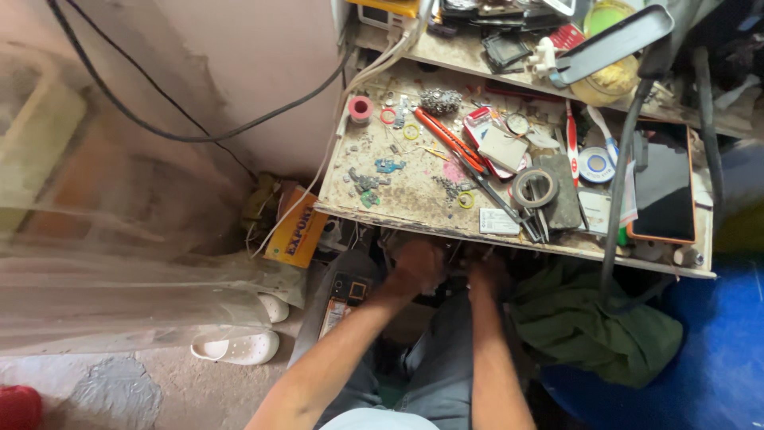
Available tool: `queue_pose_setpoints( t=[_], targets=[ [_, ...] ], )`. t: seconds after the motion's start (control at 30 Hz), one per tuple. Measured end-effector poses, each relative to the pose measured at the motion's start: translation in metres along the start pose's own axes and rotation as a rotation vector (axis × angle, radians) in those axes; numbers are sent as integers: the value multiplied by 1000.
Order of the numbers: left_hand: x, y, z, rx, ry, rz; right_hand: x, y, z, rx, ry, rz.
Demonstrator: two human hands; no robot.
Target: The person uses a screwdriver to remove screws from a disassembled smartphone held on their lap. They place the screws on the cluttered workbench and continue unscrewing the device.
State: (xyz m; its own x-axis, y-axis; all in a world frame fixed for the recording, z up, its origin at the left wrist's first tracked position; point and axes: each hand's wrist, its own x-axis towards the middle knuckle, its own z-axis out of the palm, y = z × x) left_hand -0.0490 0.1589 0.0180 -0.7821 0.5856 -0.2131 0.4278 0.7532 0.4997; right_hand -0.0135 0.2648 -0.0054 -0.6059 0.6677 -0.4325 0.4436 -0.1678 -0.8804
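Under the cluttered, scuffed wooden worktop point(414, 199), our left hand point(418, 267) and right hand point(487, 275) side by side in shadow, each grip's state hidden from us, green cloth point(589, 326) beside them

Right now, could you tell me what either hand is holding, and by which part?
It cannot be told. Both the left hand and the right hand reach into the dark space under the workbench, and their fingers are hidden in shadow.

two hands point(418, 267), one white sandal point(236, 347), one phone point(663, 185), one tape roll point(535, 188)
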Motion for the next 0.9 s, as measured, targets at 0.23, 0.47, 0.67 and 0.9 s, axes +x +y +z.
queue_pose_setpoints(
  t=[0.23,0.47,0.67,0.9],
  targets=[
    [3,-2,32,12,139,212,7,29,-26,-14,4,-125],
    [-21,-28,33,-193,219,157,3,69,-33,-148,-150,-172],
    [-101,-76,29,-414,533,194,-29,71,-55,-200,-616,-163],
    [-169,-130,59,-328,748,142,-65,-43,-79,-384,-375,-803]
  ],
)
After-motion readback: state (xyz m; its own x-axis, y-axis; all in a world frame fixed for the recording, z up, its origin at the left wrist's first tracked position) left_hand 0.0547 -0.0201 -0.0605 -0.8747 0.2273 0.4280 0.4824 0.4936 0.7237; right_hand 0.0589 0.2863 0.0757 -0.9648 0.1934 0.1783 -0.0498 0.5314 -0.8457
